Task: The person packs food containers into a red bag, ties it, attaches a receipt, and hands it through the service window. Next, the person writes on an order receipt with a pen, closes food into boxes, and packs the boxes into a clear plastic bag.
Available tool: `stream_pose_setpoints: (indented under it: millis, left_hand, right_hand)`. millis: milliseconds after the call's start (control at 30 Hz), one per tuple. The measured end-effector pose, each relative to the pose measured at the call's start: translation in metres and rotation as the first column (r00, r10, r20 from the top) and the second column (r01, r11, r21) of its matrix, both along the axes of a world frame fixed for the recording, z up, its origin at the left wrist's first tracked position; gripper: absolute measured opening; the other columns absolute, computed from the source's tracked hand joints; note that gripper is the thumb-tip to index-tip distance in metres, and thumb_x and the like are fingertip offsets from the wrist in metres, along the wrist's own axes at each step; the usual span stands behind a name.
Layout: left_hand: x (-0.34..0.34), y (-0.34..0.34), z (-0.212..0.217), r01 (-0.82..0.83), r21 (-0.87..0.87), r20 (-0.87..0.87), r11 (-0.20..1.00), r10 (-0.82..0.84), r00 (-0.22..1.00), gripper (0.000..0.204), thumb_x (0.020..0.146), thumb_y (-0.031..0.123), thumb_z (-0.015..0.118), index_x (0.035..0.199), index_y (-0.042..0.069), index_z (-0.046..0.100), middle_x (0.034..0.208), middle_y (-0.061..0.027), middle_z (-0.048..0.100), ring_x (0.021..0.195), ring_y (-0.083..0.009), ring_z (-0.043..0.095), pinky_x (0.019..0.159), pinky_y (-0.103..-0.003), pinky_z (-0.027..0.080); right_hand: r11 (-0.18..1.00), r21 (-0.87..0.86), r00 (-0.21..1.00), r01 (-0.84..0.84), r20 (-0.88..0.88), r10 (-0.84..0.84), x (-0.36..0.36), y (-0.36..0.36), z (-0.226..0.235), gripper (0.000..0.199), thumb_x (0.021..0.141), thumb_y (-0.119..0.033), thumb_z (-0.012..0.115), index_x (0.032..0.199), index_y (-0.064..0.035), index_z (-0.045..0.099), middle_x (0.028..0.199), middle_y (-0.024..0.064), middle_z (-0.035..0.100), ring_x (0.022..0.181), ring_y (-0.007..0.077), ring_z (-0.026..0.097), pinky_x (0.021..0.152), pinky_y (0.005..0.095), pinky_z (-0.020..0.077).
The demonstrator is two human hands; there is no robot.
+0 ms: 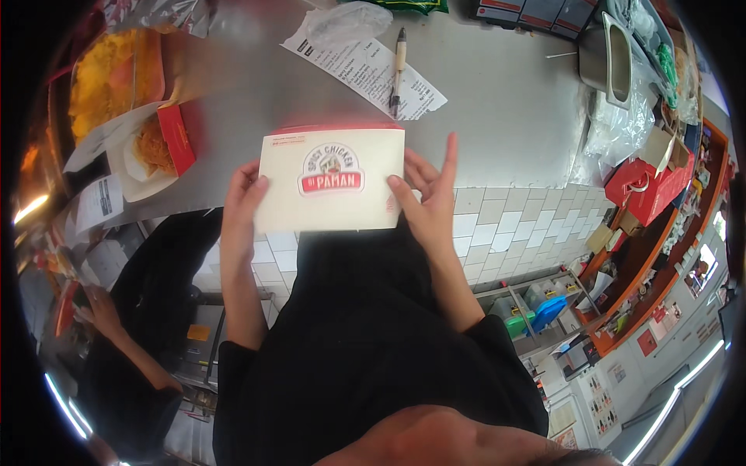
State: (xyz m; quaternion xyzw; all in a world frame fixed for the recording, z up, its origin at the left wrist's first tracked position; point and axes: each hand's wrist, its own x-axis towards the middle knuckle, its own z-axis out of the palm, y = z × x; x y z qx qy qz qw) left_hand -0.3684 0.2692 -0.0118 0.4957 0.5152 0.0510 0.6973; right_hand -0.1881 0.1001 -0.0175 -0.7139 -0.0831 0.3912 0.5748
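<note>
A cream cardboard food box (330, 182) with a red edge and a printed logo is held up in front of me, at the near side of the steel counter (497, 109). My left hand (244, 200) grips its left side, thumb on the front face. On the opposite side my right hand (429, 198) pinches the box between thumb and fingers, with the index finger stretched up and away. The box's back and the fingertips behind it are hidden. Beyond it a pen (399, 74) lies across a printed paper slip (342, 66).
Left on the counter stands an open box (128, 155) with fried chicken (155, 147) inside, near a tray of yellow food (109, 85). A metal pan (610, 62), clear plastic bags (622, 128) and a red box (651, 182) are at right. A co-worker's arm (128, 334) shows at lower left.
</note>
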Motion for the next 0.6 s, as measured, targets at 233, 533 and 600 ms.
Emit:
stream_pose_setpoints:
  millis: [233, 533, 600]
  left_hand:
    - [-0.02, -0.034, -0.067, 0.477, 0.731, -0.413, 0.487, -0.24, 0.879, 0.052, 0.095, 0.032, 0.042, 0.134, -0.002, 0.036, 0.135, -0.0187, 0.042, 0.129, -0.0357, 0.034, 0.107, -0.045, 0.02]
    - [-0.022, -0.012, -0.062, 0.489, 0.857, -0.497, -0.163, -0.517, 0.697, 0.061, 0.072, 0.04, 0.065, 0.124, 0.011, 0.052, 0.134, -0.0152, 0.046, 0.125, -0.0353, 0.042, 0.093, -0.043, 0.042]
    - [-0.01, -0.006, -0.067, 0.435, 0.841, -0.541, -0.322, -0.479, 0.691, 0.035, 0.078, 0.017, 0.06, 0.111, 0.007, 0.061, 0.127, -0.0108, 0.054, 0.119, -0.0346, 0.049, 0.085, -0.037, 0.049]
  right_hand:
    - [0.836, -0.514, 0.57, -0.192, 0.635, 0.522, -0.018, -0.008, -0.053, 0.06, 0.09, -0.022, 0.051, 0.14, -0.0008, 0.025, 0.141, 0.0138, 0.038, 0.13, 0.0328, 0.035, 0.104, 0.0623, 0.0071]
    - [0.609, -0.35, -0.085, -0.711, 0.904, 0.42, 0.024, 0.0, -0.063, 0.043, 0.079, -0.037, 0.06, 0.119, -0.0223, 0.058, 0.132, 0.0014, 0.05, 0.122, 0.0283, 0.044, 0.083, 0.0462, 0.0421]
    - [0.647, -0.333, -0.086, -0.686, 0.92, 0.382, 0.029, 0.0, -0.068, 0.036, 0.082, -0.013, 0.053, 0.117, -0.019, 0.06, 0.128, 0.0008, 0.053, 0.122, 0.0283, 0.045, 0.082, 0.0449, 0.045]
